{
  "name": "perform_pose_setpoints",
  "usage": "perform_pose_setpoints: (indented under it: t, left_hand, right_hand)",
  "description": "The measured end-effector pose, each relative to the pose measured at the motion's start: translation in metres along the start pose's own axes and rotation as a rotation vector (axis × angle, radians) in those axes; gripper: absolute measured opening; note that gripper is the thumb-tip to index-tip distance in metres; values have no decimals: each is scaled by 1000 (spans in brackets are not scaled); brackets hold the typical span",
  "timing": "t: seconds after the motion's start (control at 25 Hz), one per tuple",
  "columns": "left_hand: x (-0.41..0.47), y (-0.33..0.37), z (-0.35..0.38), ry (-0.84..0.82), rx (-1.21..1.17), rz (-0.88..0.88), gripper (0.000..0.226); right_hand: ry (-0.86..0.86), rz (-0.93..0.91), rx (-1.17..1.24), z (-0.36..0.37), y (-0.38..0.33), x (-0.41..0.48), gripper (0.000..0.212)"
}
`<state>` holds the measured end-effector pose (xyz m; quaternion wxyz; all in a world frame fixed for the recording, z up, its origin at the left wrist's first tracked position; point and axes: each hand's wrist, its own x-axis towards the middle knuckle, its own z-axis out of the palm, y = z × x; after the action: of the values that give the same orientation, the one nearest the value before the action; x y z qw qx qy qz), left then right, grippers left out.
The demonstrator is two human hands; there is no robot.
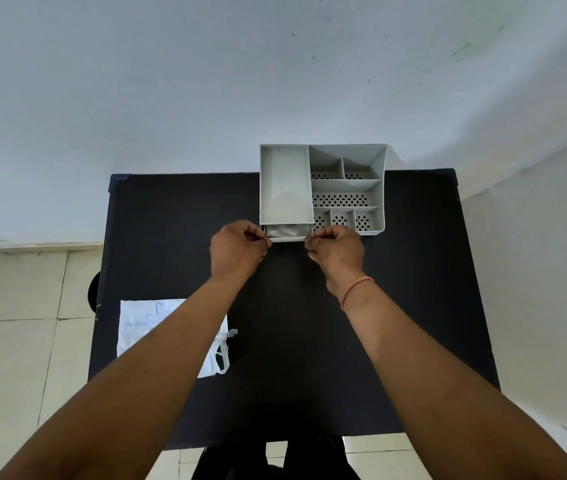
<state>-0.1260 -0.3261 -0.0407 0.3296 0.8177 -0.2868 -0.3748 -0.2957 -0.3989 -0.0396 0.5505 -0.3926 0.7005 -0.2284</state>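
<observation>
A grey plastic organizer point(377, 188) with several compartments stands at the far side of the black table point(171, 237). Below its tall left compartment a small drawer point(288, 233) sticks out a little toward me. My left hand point(237, 249) pinches the drawer's left front corner. My right hand point(335, 251) pinches its right front corner. Both hands have curled fingers, with the fingertips hidden against the drawer's front edge. The inside of the drawer looks grey, and I see nothing in it.
A white bag point(143, 330) with blue print lies on the near left of the table, partly under my left forearm. A pale wall rises behind the table. Tiled floor point(15, 341) shows on the left. A dark object point(92, 291) sits beyond the table's left edge.
</observation>
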Motion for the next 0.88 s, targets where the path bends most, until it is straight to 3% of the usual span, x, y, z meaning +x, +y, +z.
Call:
perform_pose_setpoints:
  t: [0.2,0.4,0.56,0.72,0.88]
  left_hand:
    - [7,9,-1,40,0,-41,15]
    - [14,16,-7,88,212,105,19]
    - [11,16,-13,83,235,111,22]
    - [-12,-3,-32,85,188,30,19]
    - [-41,-44,-76,192,203,-84,17]
  right_hand:
    - [6,53,66,6,-9,4,20]
    - [34,53,33,9,-17,8,22]
    - [61,57,-7,10,-17,1,21]
    - [-32,-95,-213,19,-2,-27,18]
    - [-204,-265,-434,44,13,-67,12]
